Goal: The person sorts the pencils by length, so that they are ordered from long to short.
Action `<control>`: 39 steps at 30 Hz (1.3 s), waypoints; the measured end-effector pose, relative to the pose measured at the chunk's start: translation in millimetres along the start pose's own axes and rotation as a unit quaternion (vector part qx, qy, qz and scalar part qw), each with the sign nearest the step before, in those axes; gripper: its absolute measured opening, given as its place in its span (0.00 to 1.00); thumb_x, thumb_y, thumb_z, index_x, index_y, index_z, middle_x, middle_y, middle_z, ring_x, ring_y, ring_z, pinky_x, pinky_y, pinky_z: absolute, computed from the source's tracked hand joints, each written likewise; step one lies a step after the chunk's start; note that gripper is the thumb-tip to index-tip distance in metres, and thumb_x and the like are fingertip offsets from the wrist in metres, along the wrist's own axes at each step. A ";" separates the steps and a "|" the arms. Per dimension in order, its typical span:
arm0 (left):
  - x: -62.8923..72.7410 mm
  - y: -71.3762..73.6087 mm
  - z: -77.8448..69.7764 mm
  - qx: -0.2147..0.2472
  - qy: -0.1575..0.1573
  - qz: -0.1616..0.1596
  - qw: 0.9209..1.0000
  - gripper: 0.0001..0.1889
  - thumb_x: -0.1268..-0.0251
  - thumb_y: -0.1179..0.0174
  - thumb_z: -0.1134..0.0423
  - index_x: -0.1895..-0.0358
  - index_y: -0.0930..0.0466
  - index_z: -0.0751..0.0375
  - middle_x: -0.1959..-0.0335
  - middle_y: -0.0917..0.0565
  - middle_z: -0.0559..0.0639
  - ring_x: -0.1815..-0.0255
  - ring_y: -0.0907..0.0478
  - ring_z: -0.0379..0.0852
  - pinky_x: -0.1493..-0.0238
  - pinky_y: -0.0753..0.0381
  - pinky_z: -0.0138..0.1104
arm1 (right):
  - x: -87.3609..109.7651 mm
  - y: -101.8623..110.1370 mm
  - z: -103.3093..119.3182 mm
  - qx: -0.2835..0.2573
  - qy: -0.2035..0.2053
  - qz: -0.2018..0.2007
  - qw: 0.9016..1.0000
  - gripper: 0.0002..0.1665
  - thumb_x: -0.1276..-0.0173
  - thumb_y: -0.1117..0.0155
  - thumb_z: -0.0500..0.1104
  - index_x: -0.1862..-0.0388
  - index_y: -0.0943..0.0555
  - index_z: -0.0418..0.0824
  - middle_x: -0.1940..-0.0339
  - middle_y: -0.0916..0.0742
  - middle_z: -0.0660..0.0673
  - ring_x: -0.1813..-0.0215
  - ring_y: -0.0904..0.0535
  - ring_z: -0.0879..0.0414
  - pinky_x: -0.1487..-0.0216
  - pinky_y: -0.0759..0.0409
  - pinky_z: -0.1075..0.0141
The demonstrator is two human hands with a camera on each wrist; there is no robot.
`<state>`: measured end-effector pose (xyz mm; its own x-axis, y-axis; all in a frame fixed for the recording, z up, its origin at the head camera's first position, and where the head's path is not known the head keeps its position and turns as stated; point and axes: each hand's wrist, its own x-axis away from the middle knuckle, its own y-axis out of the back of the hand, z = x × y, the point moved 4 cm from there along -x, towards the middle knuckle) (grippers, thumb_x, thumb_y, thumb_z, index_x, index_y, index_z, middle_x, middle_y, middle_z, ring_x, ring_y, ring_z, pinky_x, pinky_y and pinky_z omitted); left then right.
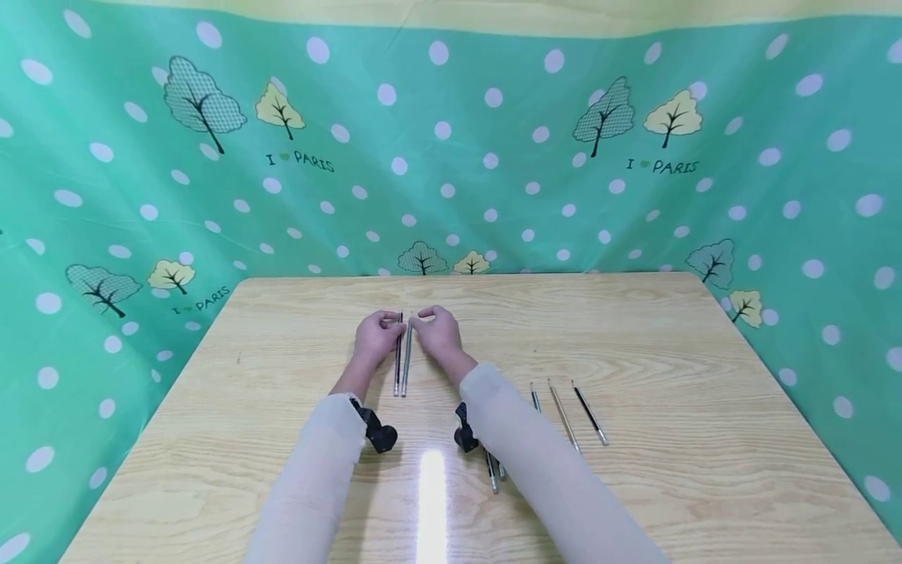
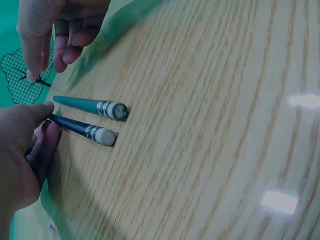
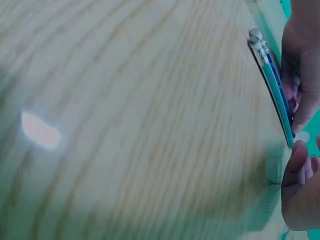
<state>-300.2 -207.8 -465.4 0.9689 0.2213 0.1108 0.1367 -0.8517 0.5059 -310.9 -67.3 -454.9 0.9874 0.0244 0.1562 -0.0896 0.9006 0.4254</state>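
Though clear at the eraser (image 2: 105, 137), dark pencil (image 2: 74, 125) partly behind left grip (image 1: 377, 337).

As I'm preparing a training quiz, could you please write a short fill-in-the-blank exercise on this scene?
Between the left hand and right hand are ____ pencils.
Of these, the dark pencil is nearer the ____ hand.
In the head view, the sleeve of the ____ arm partly hides other pencils.
On the curtain, the word after each heart is ____.

Missing words: two; left; right; PARIS.
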 end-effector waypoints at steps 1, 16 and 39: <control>-0.5 -0.2 0.5 0.005 0.002 0.002 1.000 0.18 0.38 0.40 0.60 0.45 0.25 0.63 0.62 0.23 0.56 0.71 0.23 0.41 0.68 0.15 0.29 | 0.0 1.2 0.2 -0.001 0.005 -0.002 1.000 0.17 0.37 0.36 0.51 0.53 0.21 0.45 0.72 0.17 0.48 0.73 0.24 0.58 0.73 0.25 0.70; 6.6 8.5 -5.9 0.042 0.020 0.042 0.998 0.21 0.36 0.41 0.60 0.41 0.29 0.62 0.55 0.24 0.59 0.65 0.20 0.47 0.64 0.14 0.33 | 1.6 25.0 2.8 0.005 -0.003 0.043 0.999 0.20 0.37 0.37 0.52 0.49 0.24 0.45 0.73 0.17 0.45 0.79 0.25 0.58 0.80 0.27 0.70; 27.9 5.0 -33.1 -0.036 -0.038 0.093 0.994 0.24 0.36 0.41 0.54 0.41 0.29 0.62 0.58 0.25 0.57 0.65 0.21 0.50 0.62 0.16 0.39 | 22.9 62.1 -0.3 0.002 0.037 0.093 0.995 0.22 0.36 0.37 0.51 0.48 0.25 0.42 0.58 0.17 0.34 0.61 0.19 0.38 0.62 0.15 0.52</control>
<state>-279.3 -190.2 -431.5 0.9891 0.0255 0.1451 -0.0581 -0.8373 0.5437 -293.8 -10.7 -425.1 0.9606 0.2222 0.1672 -0.2719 0.8762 0.3980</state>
